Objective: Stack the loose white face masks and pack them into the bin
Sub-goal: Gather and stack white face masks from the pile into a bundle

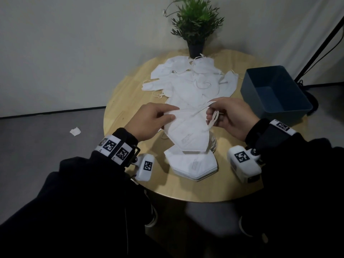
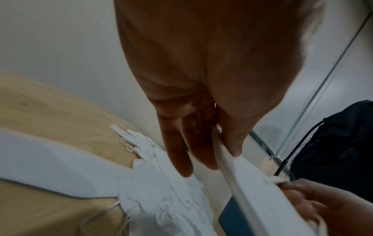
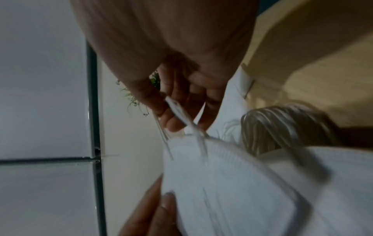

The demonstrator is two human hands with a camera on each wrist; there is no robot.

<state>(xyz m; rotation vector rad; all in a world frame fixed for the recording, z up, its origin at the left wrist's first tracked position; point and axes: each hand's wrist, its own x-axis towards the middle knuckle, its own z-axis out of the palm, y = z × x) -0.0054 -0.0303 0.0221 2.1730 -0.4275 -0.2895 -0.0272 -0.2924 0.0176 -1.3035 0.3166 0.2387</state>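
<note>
I hold one folded white face mask (image 1: pixel 188 133) above the table between both hands. My left hand (image 1: pixel 154 120) pinches its left end, and in the left wrist view the thumb and fingers (image 2: pixel 203 153) clamp the mask edge (image 2: pixel 252 183). My right hand (image 1: pixel 229 116) grips the right end and its ear loops (image 1: pixel 213 120); the right wrist view shows a loop strap (image 3: pixel 181 115) between the fingers. A neat stack of masks (image 1: pixel 193 164) lies just below, near the front edge. A loose heap of masks (image 1: pixel 191 81) covers the far middle. The blue bin (image 1: pixel 273 92) stands at right, holding nothing.
The round wooden table (image 1: pixel 134 86) carries a potted plant (image 1: pixel 195 27) at its far edge, behind the heap. A scrap of white paper (image 1: pixel 75 131) lies on the grey floor at left. A black stand leg (image 1: pixel 320 40) slants at the far right.
</note>
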